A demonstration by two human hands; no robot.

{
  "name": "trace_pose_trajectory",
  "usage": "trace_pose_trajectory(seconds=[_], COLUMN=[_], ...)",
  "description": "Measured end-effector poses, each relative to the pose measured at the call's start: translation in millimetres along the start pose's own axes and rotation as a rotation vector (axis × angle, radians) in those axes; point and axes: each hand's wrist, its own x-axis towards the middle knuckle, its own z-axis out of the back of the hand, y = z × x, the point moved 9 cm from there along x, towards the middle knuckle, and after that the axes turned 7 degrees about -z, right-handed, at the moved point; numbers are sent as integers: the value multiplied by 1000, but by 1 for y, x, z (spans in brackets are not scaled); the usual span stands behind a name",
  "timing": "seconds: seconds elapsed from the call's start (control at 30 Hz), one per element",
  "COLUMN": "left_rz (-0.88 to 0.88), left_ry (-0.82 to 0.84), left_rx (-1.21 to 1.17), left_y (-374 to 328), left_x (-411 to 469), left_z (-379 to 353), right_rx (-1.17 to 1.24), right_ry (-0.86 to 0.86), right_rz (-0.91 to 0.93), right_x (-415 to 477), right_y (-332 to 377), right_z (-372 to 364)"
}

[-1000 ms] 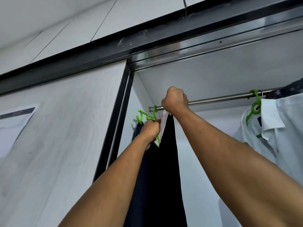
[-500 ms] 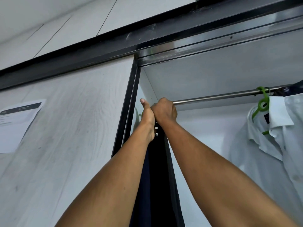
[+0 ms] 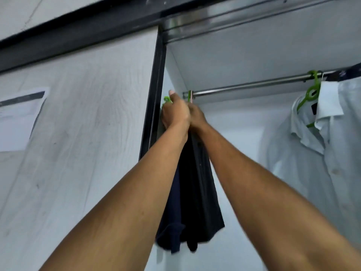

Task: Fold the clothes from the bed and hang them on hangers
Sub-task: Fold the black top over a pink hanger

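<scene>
Both arms reach up into the wardrobe's left end. My left hand (image 3: 174,112) is closed around a green hanger (image 3: 167,99) whose hook pokes out above the fingers. My right hand (image 3: 196,115) sits pressed against it, just below the metal rail (image 3: 244,87); its fingers are hidden behind the left hand. Two dark garments hang down below the hands: a navy one (image 3: 173,208) on the left and a black one (image 3: 201,192) on the right. A thin green and pink hook (image 3: 190,95) loops over the rail's left end.
A white shirt (image 3: 320,145) hangs on another green hanger (image 3: 312,90) at the rail's right end, next to a dark patterned garment (image 3: 345,72). The sliding door (image 3: 88,124) with its black frame stands at left, with a paper sheet (image 3: 17,116) stuck on it.
The hands have moved left along the rail to its end beside the door frame and dropped slightly below it. The left hand now covers the right. The dark clothes went along.
</scene>
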Motion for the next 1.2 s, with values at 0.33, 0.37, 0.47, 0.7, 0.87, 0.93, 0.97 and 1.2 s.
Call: trace_pose_trajectory(seconds=[0.33, 0.37, 0.47, 0.7, 0.87, 0.93, 0.97, 1.2], left_rz=[-80, -75, -104, -187, -96, -103, -79, 159], left_ry=[-16, 13, 165, 470, 683, 719, 724, 700], left_rx=[177, 220, 418, 961, 1240, 1272, 1264, 1393], left_y=[-15, -16, -18, 6, 10, 7, -1, -49], left_x=[-71, -82, -128, -283, -396, -421, -437, -544], left_z=[28, 31, 35, 65, 113, 130, 148, 318], right_rx=[169, 143, 52, -111, -185, -230, -218, -168], right_ry=[84, 73, 71, 185, 305, 341, 378, 636], right_rz=[-348, -382, -446, -490, -549, -541, -520, -461], right_x=[-91, -102, -173, -341, -459, -489, -510, -668], right_y=[-60, -73, -83, -95, -88, -88, -79, -13], right_z=[35, 40, 68, 102, 111, 104, 100, 17])
